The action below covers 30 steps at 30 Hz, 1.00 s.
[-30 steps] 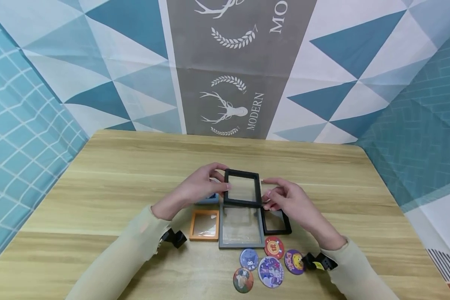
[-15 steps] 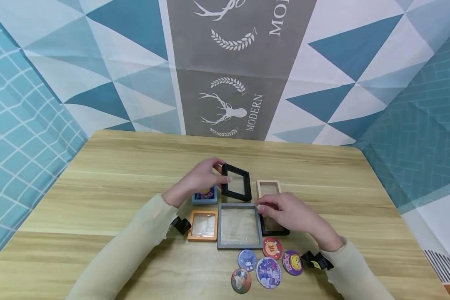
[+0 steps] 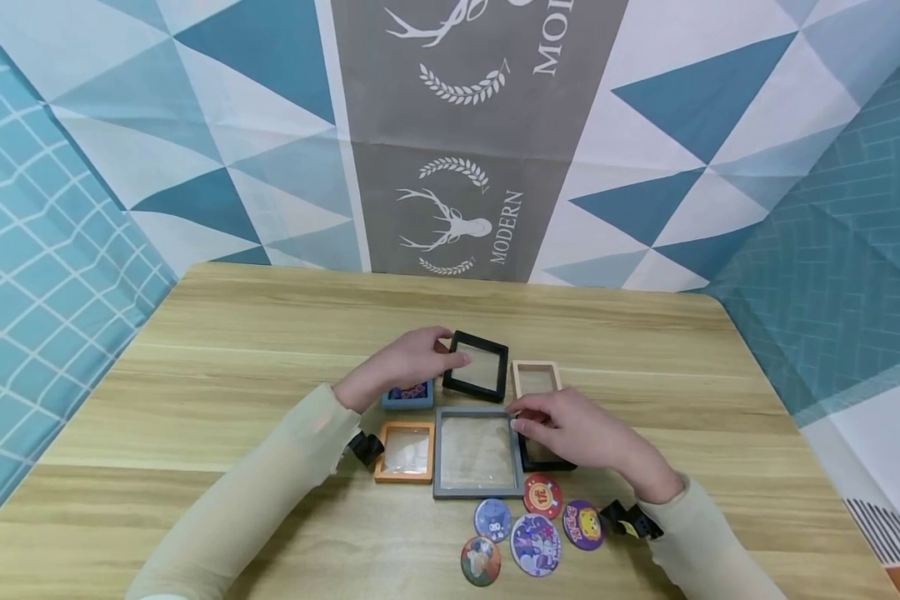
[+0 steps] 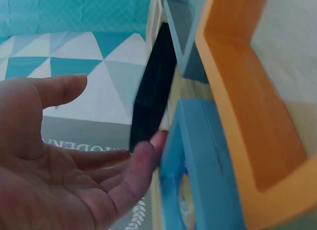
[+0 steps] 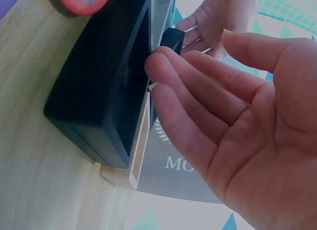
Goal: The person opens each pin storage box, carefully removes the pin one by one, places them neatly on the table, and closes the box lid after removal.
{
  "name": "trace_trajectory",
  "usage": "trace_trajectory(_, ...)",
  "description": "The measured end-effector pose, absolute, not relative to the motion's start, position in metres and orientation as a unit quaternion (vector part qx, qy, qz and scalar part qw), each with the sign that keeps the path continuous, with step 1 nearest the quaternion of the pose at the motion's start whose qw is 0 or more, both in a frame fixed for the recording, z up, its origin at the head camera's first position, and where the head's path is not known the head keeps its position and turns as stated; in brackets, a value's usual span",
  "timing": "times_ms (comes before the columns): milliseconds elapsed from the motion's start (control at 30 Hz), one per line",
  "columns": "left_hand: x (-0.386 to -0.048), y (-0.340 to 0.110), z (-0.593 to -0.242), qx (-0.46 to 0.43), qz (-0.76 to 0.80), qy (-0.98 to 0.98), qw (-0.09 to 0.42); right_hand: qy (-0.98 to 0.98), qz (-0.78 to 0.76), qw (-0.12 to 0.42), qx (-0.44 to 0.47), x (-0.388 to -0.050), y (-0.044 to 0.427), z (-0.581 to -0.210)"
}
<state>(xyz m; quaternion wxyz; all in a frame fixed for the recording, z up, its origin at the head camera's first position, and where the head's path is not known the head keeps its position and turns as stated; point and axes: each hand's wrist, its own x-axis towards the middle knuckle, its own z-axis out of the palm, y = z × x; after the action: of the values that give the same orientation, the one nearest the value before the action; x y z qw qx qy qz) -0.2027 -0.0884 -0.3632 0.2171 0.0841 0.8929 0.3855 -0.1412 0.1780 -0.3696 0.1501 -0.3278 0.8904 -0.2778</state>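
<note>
My left hand (image 3: 420, 357) is at the left edge of a black square display frame (image 3: 476, 367) with a clear window. In the left wrist view the thumb stands well away from this frame (image 4: 154, 86), while the fingertips are close to its edge; contact is unclear. The frame looks nearly flat, slightly tilted. My right hand (image 3: 570, 427), fingers loosely bent and holding nothing, hovers over a second black frame (image 3: 558, 464), partly hiding it. Beside that lies a large grey frame (image 3: 441, 454).
Around them lie a beige frame (image 3: 537, 367), an orange frame (image 3: 405, 479) and a blue frame (image 3: 408, 404) containing a badge. Several round badges (image 3: 536, 544) are grouped in front on the wooden table (image 3: 270, 317). A patterned cloth (image 3: 450, 150) hangs behind.
The black square frame, earlier raised between both hands, has been lowered behind the grey frame. My right hand let go of it and moved down; my left thumb has come off it.
</note>
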Motion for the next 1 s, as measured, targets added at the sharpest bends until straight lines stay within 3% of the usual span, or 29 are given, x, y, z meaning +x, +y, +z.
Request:
trace_trajectory(233,-0.198,-0.088,-0.355,0.106,0.329,0.915,0.207,0.889,-0.273,0.150,-0.337,-0.142,0.178,-0.367)
trace_trajectory(600,-0.188,-0.147,-0.358,0.233,0.224,0.939,0.116,0.888,-0.275,0.152,-0.335,-0.141,0.179,-0.367)
trace_trajectory(1000,-0.173,-0.161,-0.375,0.270,0.098,0.953,0.101,0.890,-0.278,0.152,-0.327,-0.140,0.179,-0.367)
